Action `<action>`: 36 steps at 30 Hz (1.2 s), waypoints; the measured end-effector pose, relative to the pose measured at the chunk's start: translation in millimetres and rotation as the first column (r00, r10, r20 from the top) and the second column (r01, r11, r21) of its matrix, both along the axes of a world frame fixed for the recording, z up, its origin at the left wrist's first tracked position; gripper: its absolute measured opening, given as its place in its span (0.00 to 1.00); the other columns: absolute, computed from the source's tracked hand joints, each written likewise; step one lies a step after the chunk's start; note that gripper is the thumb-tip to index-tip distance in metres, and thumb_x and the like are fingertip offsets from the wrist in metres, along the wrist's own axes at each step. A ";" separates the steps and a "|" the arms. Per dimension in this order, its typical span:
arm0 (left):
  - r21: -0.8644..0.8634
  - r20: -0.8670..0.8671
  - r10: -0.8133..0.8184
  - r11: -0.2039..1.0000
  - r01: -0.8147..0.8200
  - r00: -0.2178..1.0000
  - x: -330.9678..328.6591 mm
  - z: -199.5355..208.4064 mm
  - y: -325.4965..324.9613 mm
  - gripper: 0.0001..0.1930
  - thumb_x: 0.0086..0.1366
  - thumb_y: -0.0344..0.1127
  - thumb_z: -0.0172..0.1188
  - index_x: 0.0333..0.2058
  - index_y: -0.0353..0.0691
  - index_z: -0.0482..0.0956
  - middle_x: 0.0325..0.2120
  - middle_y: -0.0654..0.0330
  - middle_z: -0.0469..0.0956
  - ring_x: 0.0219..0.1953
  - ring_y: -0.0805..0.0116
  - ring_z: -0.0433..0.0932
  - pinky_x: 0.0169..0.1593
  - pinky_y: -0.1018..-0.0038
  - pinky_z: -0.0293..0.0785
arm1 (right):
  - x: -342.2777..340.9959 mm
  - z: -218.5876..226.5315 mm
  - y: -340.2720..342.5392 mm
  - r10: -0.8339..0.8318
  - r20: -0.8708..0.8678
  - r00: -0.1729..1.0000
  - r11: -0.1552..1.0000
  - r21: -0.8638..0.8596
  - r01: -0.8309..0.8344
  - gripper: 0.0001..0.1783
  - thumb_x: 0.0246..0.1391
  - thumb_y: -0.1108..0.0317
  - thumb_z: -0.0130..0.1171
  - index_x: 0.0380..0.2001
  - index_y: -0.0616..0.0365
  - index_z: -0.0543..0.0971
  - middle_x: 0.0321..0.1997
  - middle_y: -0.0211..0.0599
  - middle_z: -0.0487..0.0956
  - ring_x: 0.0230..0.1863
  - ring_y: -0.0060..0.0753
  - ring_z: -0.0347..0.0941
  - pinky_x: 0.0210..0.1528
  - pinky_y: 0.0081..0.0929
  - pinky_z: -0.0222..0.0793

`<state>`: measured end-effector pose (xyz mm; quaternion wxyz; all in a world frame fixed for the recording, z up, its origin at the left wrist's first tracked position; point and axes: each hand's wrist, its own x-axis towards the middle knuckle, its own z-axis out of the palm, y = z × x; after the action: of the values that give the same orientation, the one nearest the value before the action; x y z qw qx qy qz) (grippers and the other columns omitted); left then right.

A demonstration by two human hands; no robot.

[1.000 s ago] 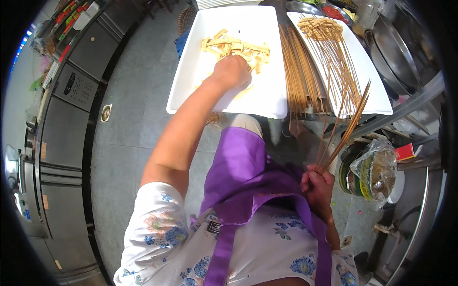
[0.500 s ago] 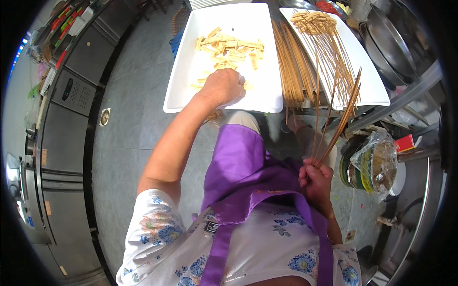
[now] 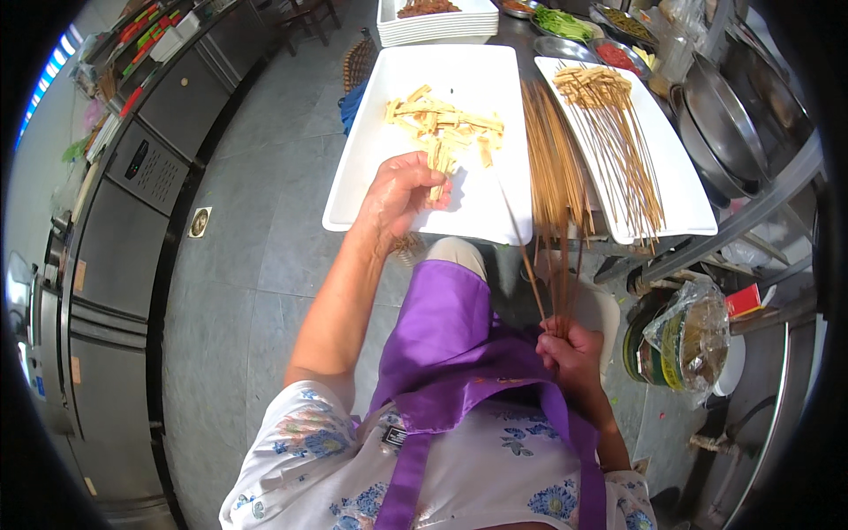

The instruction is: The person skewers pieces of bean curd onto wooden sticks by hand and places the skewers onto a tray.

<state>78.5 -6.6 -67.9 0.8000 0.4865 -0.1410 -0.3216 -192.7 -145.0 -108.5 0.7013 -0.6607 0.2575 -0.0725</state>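
My left hand pinches several pale yellow strips that look like bean curd sticks, lifted over the near part of a white tray. More of these strips lie loose in the tray. Low on the right, in front of my apron, my right hand is closed round the lower ends of a bunch of thin wooden skewers. One skewer leans away from the bunch toward the tray. Its tip is near a strip; whether it touches I cannot tell.
Loose skewers lie between the tray and a second white tray, which holds skewered strips. Stacked white trays stand behind. Metal bowls are at right, above a plastic-covered tub. Steel cabinets line the left.
My left hand has risen from the tray bottom with strips in its fingers. The skewer bunch has swung left, one skewer now splayed toward the tray. The view has tilted up, showing more behind.
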 end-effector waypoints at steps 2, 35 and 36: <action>-0.124 -0.049 0.004 0.992 -0.010 0.999 -7.4 -1.7 2.8 0.04 0.47 0.21 0.51 0.24 0.32 0.67 0.21 0.53 0.71 0.21 0.66 0.72 0.27 0.71 0.72 | 5.5 -2.8 1.4 0.012 0.007 1.000 1.000 0.003 -0.012 0.06 0.47 0.75 0.49 0.29 0.66 0.73 0.17 0.31 0.71 0.13 0.14 0.60 0.16 0.12 0.55; 0.110 0.354 0.425 0.866 -0.488 0.833 -32.9 -22.0 12.6 0.06 0.51 0.20 0.47 0.28 0.28 0.72 0.21 0.57 0.73 0.22 0.73 0.73 0.26 0.78 0.71 | 11.3 -4.1 16.5 0.094 -0.079 0.992 0.986 -0.130 -0.104 0.03 0.47 0.75 0.51 0.25 0.64 0.74 0.13 0.28 0.70 0.11 0.12 0.60 0.13 0.12 0.55; 0.115 0.399 0.428 0.854 -0.507 0.811 -33.6 -24.1 11.4 0.06 0.51 0.20 0.47 0.28 0.28 0.73 0.20 0.57 0.73 0.21 0.74 0.72 0.26 0.79 0.70 | 10.9 -5.5 16.6 0.091 -0.073 0.993 0.983 -0.151 -0.101 0.03 0.47 0.75 0.51 0.25 0.64 0.74 0.13 0.28 0.70 0.11 0.12 0.60 0.13 0.12 0.55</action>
<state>44.9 4.8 -92.0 0.7573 0.6404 -0.1241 -0.0328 -181.9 -128.4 -114.0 0.6420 -0.7266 0.2419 -0.0367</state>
